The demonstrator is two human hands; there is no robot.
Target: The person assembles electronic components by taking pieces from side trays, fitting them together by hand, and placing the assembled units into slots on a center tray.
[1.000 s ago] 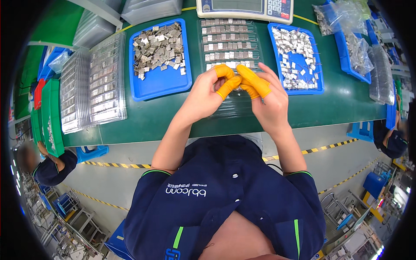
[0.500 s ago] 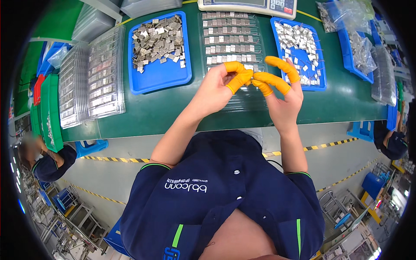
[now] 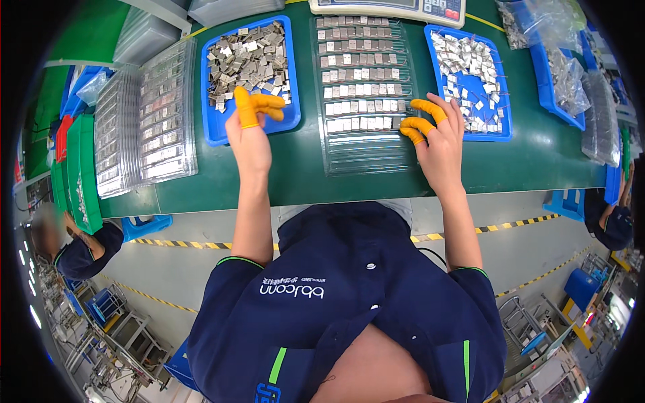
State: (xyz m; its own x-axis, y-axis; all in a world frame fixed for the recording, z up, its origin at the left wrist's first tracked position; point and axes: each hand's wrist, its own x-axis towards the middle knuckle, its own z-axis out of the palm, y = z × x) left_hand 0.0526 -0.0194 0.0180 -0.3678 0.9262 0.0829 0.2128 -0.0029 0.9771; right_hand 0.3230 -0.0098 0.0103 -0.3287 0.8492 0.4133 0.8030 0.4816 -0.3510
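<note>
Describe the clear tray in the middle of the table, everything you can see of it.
The clear tray, apparently thin moulded plastic, is rectangular with crosswise grooves. It lies flat on the green table between two blue trays. Rows of small grey and whitish pieces fill it except at its near end, where bare grooves show. The right hand has its yellow-covered fingertips at the right end of the nearest filled row.

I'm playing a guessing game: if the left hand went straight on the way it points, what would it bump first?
Probably the heap of grey metal pieces in the blue tray, just ahead of the left hand. The hand's height is hard to tell, so it might pass above.
</note>
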